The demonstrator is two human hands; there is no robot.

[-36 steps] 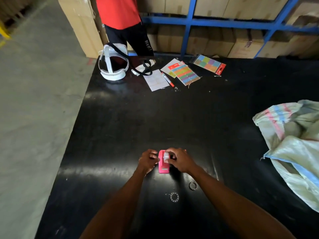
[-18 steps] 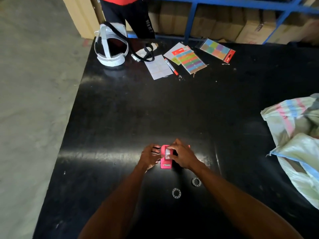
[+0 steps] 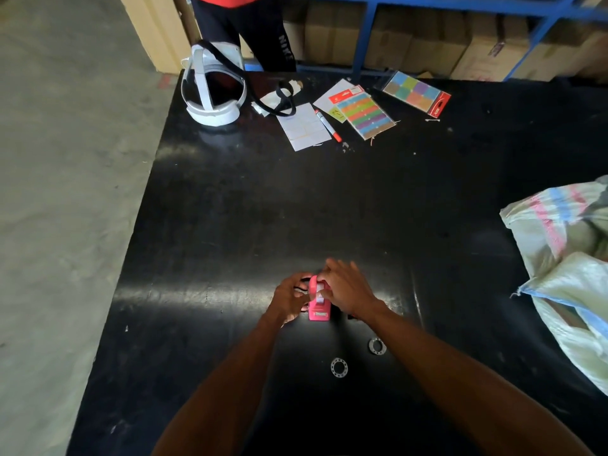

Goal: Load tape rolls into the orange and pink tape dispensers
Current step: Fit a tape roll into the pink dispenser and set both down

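A small pink tape dispenser (image 3: 318,309) stands on the black table (image 3: 296,209), its cutter end toward me. My left hand (image 3: 291,299) grips its left side. My right hand (image 3: 347,287) covers its top and right side, fingers on the whitish tape at the top. Two clear tape rolls lie flat on the table nearer to me: one roll (image 3: 339,367) in the middle, the other roll (image 3: 377,345) to its right. The orange dispenser is not in view.
A woven sack (image 3: 569,268) lies at the right edge. At the far side are a white headset (image 3: 214,90), a paper sheet (image 3: 304,126), a red-tipped marker (image 3: 327,125) and two coloured sticker cards (image 3: 367,113). A person stands beyond the table.
The camera has tilted down a little. My right hand's fingers have shifted forward over the dispenser's top; both hands stay on the pink dispenser in the same spot.
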